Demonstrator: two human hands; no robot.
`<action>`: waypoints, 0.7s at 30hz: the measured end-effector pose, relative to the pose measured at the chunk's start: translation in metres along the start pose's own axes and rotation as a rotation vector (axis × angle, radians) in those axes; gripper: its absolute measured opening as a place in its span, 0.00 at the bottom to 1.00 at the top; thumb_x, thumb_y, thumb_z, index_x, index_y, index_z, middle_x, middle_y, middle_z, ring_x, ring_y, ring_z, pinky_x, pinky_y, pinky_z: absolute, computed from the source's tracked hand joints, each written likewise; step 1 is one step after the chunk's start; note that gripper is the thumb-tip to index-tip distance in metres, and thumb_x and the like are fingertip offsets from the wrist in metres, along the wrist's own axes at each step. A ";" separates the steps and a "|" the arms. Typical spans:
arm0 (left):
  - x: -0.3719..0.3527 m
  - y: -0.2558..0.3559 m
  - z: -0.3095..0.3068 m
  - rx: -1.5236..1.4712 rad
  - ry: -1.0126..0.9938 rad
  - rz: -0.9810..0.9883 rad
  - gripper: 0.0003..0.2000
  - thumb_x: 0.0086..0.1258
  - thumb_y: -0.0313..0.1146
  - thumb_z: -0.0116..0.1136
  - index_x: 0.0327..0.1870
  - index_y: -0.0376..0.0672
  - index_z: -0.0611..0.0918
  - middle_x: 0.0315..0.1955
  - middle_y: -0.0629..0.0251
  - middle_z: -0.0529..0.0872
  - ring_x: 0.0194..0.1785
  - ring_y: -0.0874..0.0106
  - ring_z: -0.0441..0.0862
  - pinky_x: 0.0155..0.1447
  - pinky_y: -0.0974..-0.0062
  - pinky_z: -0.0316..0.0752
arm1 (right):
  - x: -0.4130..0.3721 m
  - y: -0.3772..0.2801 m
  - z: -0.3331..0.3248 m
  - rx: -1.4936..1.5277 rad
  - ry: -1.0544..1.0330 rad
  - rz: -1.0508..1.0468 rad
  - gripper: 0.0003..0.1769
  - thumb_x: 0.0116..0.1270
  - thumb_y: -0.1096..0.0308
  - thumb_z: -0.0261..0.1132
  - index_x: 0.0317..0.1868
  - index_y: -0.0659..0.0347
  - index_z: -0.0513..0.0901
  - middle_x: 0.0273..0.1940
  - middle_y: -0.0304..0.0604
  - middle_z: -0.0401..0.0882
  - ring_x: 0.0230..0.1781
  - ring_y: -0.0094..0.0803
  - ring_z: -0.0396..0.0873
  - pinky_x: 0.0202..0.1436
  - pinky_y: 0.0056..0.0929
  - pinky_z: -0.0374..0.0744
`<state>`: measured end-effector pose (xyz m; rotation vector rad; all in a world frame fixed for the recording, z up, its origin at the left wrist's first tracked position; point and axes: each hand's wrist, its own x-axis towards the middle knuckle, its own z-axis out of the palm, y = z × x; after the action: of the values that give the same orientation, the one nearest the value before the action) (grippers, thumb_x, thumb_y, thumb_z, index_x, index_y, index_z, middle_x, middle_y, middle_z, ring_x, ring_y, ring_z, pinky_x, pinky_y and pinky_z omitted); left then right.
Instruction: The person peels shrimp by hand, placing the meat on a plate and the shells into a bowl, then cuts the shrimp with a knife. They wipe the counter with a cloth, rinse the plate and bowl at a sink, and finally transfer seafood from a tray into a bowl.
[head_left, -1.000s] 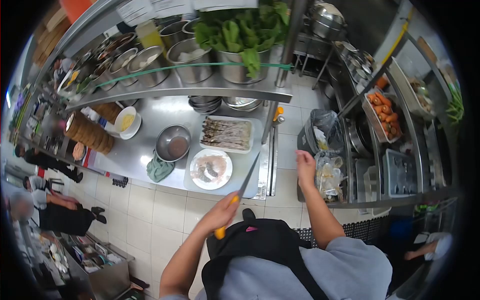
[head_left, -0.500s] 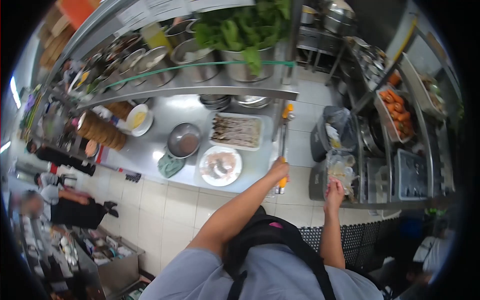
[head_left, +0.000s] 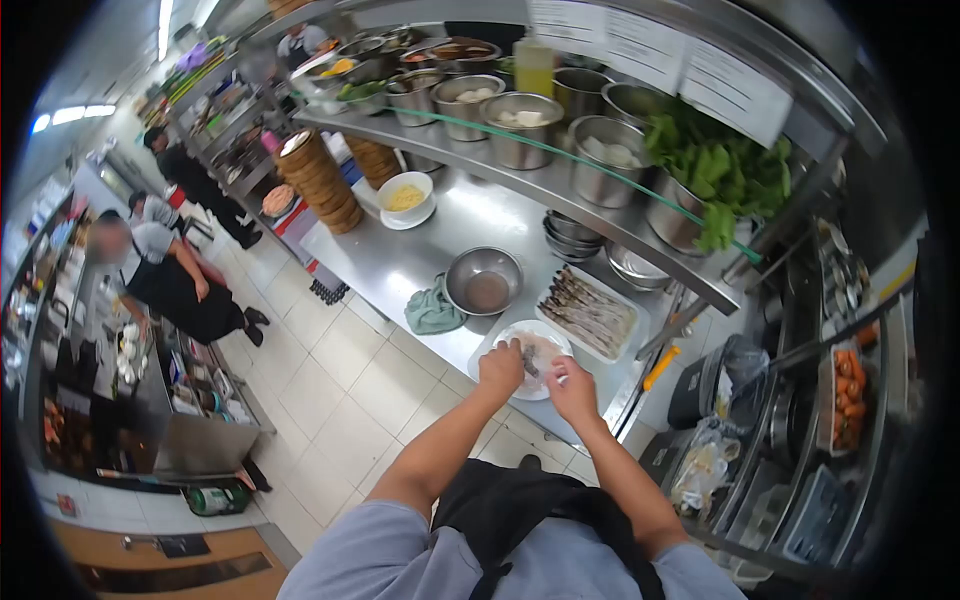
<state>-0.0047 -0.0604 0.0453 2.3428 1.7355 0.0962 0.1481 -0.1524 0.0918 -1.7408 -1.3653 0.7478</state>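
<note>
Both hands are over a round white plate (head_left: 543, 389) near the steel table's front edge. My left hand (head_left: 502, 367) is at the plate's left side, its fingers curled by a greyish, shrimp-like piece (head_left: 530, 360); whether it grips that piece is too small to tell. My right hand (head_left: 573, 385) bends over the plate's right side, thumb and fingers close together, what is between them unclear. Behind the plate stands a steel bowl (head_left: 484, 282) with pinkish contents. To its right lies a white tray (head_left: 592, 312) of long grey pieces in rows.
A green cloth (head_left: 434, 308) lies left of the bowl. Farther left are a white bowl of yellow food (head_left: 405, 199) and stacked bamboo steamers (head_left: 318, 182). A shelf (head_left: 600, 225) with steel pots overhangs the table. An orange-handled tool (head_left: 661, 368) is at the right edge. People stand at left.
My left hand has left the orange-handled tool and come to the plate. My right hand has moved from the bins to the plate. The view has turned toward the left.
</note>
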 end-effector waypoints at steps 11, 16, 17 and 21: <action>0.002 -0.012 0.011 -0.194 0.126 -0.106 0.12 0.63 0.35 0.61 0.45 0.41 0.81 0.38 0.53 0.88 0.41 0.55 0.89 0.41 0.58 0.84 | 0.069 0.044 0.076 -0.519 -0.080 -0.043 0.23 0.56 0.58 0.74 0.50 0.57 0.80 0.36 0.49 0.87 0.40 0.51 0.87 0.45 0.49 0.83; -0.003 -0.038 -0.014 -0.419 0.305 -0.047 0.14 0.59 0.31 0.61 0.45 0.38 0.79 0.34 0.54 0.86 0.40 0.51 0.87 0.44 0.53 0.83 | 0.070 0.038 0.078 -0.556 -0.102 -0.061 0.23 0.54 0.60 0.73 0.49 0.58 0.80 0.39 0.56 0.87 0.42 0.56 0.86 0.48 0.51 0.82; -0.007 -0.049 -0.017 -0.420 0.317 -0.065 0.14 0.59 0.31 0.61 0.45 0.38 0.79 0.34 0.54 0.86 0.40 0.51 0.87 0.44 0.53 0.83 | 0.069 0.039 0.079 -0.580 -0.093 -0.070 0.22 0.54 0.61 0.72 0.49 0.58 0.80 0.39 0.57 0.87 0.42 0.56 0.86 0.48 0.52 0.82; -0.017 -0.115 -0.026 -0.662 0.215 -0.030 0.12 0.61 0.31 0.58 0.45 0.41 0.79 0.35 0.49 0.85 0.39 0.50 0.86 0.44 0.54 0.81 | 0.062 0.019 0.091 -0.673 -0.069 -0.011 0.24 0.54 0.65 0.70 0.53 0.60 0.80 0.42 0.59 0.87 0.45 0.57 0.86 0.52 0.51 0.82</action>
<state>-0.1222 -0.0413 0.0465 1.8600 1.5078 0.8088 0.0982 -0.0740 0.0291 -2.2215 -1.8092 0.3532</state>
